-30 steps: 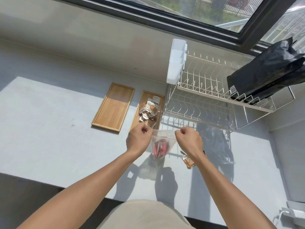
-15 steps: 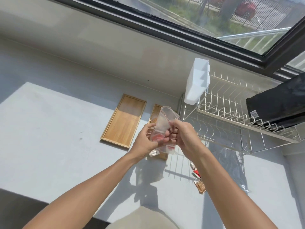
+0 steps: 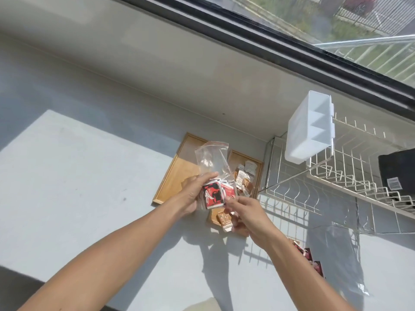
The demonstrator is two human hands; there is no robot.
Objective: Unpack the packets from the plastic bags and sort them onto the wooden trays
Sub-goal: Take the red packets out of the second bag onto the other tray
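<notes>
Holding a clear plastic bag [image 3: 212, 160] above the two wooden trays, the left hand [image 3: 197, 194] is closing around its lower part together with a small stack of red packets [image 3: 213, 196]. The bag is standing up from the fingers with its red zip strip on top, and it is looking nearly empty. The right hand [image 3: 246, 215] is pinching the right edge of the red stack with thumb and forefinger; below it a brown packet [image 3: 224, 219] is showing, but I cannot tell whether the right hand is holding it or it is lying on the tray.

The hands are close together, both clamped on the same stack. Under them, the right tray [image 3: 258, 167] is already carrying a heap of pale and brown packets [image 3: 244, 178], while the left tray [image 3: 177, 176] is looking bare. More red packets [image 3: 307, 257] are lying on the desk [image 3: 89, 187] near the right forearm, beside another clear bag [image 3: 336, 254]. A wire dish rack [image 3: 336, 176] with a white cutlery holder [image 3: 307, 131] is standing just right of the trays.

The risk, in my judgement, is that the slippery packets are fanning out and some are falling on the wrong tray, because the bag film is lying between the fingers and the stack and is weakening the grip.
</notes>
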